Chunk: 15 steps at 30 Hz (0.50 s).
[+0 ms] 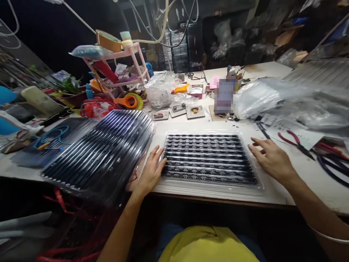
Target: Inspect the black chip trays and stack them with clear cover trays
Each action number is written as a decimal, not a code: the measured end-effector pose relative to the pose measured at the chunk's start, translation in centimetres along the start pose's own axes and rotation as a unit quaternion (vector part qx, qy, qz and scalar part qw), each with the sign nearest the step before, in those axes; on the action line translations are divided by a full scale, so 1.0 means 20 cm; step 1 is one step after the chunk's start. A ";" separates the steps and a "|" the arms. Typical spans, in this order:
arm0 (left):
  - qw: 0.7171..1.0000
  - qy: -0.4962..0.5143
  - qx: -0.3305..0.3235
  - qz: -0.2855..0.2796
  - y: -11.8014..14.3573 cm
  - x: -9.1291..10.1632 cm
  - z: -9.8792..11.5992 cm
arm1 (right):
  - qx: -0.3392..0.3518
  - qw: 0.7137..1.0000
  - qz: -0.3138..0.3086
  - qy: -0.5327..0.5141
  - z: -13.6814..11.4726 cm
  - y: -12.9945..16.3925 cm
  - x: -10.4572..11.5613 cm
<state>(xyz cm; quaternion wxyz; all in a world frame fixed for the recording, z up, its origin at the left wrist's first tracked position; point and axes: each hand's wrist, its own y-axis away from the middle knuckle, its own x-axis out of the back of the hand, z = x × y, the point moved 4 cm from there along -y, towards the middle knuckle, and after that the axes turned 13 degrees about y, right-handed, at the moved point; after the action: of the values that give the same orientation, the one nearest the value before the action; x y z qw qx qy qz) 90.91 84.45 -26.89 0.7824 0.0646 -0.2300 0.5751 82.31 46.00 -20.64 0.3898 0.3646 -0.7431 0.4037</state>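
A clear plastic tray (207,186) lies flat on the white table in front of me, filled with rows of black strip-like parts (204,158). My left hand (151,171) rests at the tray's left edge, fingers spread and the fingertips by the ends of the rows. Off the tray's right side, my right hand (272,160) hovers with its fingers apart and nothing in them. To the left of my left hand lies a stack of dark ribbed trays (100,153).
Red-handled pliers (297,143) and a black-handled tool (263,130) lie at the right. Plastic bags (261,96) are heaped behind them. At the back left stands a pink rack (139,63) near orange tape rolls (129,102). Small square plates (195,112) sit behind the tray.
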 end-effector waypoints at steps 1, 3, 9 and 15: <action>1.000 -0.027 -0.010 -0.013 -0.02 -0.02 0.01 | 0.046 0.997 0.001 0.060 -0.02 0.01 -0.01; 0.996 -0.065 -0.017 -0.051 -0.05 -0.06 0.00 | 0.123 0.982 -0.029 0.140 -0.07 0.03 -0.04; 0.977 -0.200 -0.028 -0.068 -0.06 -0.18 -0.03 | 0.238 0.911 -0.055 0.332 -0.17 0.11 -0.18; 0.956 -0.281 -0.030 -0.081 -0.08 -0.15 0.06 | 0.271 0.878 -0.044 0.391 -0.18 0.10 -0.19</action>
<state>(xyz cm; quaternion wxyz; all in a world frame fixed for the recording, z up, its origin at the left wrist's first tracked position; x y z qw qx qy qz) 91.33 80.87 -26.78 0.7318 0.2181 -0.4516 0.4615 83.30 50.94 -23.30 0.5517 0.3006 -0.3750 0.6816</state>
